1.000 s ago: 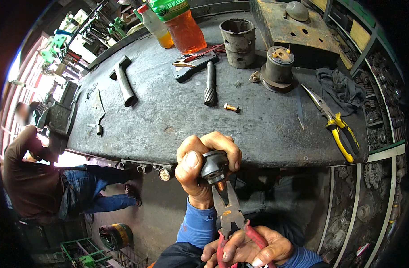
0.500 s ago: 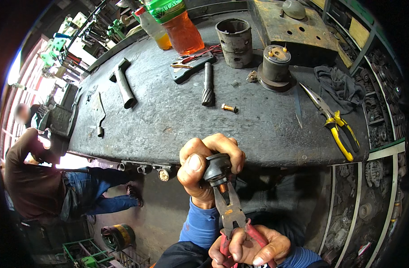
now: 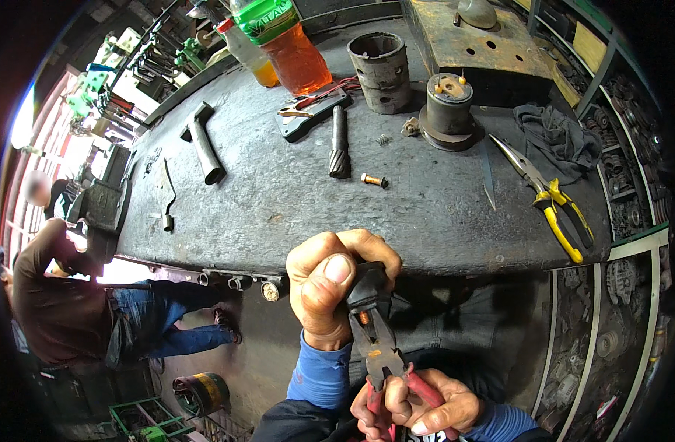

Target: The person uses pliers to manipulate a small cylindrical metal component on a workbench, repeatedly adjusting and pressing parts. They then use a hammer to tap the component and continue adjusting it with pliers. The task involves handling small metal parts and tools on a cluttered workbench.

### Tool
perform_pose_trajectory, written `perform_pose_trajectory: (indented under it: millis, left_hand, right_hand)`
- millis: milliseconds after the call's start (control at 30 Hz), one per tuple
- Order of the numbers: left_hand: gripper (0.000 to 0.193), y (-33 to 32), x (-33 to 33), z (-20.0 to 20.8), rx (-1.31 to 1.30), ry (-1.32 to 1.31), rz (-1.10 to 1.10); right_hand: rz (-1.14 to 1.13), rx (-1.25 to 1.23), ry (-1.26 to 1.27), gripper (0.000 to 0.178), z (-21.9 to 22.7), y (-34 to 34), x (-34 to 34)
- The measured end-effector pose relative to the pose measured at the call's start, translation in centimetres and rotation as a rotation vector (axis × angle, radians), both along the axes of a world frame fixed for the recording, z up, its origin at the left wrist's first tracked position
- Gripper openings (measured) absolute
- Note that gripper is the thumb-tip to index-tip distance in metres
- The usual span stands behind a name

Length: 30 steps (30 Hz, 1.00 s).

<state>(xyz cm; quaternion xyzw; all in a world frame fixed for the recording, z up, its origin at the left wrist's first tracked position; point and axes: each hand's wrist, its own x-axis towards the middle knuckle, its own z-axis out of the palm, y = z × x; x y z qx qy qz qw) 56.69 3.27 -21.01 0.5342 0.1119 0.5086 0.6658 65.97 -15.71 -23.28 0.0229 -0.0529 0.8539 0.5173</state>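
Tilted anew, the black part (image 3: 368, 289) fills the closed left hand (image 3: 323, 283). Its stud (image 3: 364, 317) points down to pliers (image 3: 380, 355) wrapped by the right hand (image 3: 455, 411).

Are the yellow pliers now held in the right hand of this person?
No, the yellow pliers lie on the bench, while the right hand holds the red pliers.

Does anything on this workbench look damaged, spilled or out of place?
No spill shows on the workbench. The metal box at its back right looks worn, its top blotched with brown, rust-like stains. Nearby, a dark grey rag lies crumpled, but nothing else stands out.
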Motion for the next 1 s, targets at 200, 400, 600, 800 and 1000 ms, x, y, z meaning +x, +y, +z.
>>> perform_pose_trajectory:
  millis: [200,400,600,800,1000]
  left_hand:
    - [0.028,0.2,-0.7,0.5,0.114,0.177,-0.005]
    - [0.016,0.3,-0.9,0.9,0.274,0.433,0.089]
    - [0.02,0.2,-0.2,0.7,0.343,0.546,0.225]
    - [0.036,-0.3,0.2,0.4,0.132,0.543,0.322]
    - [0.032,-0.5,0.4,0.1,0.157,0.577,0.299]
  right_hand:
    - [0.058,-0.032,-0.424,0.019,0.7,-0.1,2.6]
    - [0.005,0.093,-0.871,0.017,0.1,0.2,3.5]
    - [-0.399,0.388,-2.006,0.037,0.6,1.0,1.5]
    - [-0.527,0.455,-2.564,0.031,-0.2,1.9,1.7]
    - [-0.656,0.425,-2.727,0.023,-0.2,1.5,2.2]
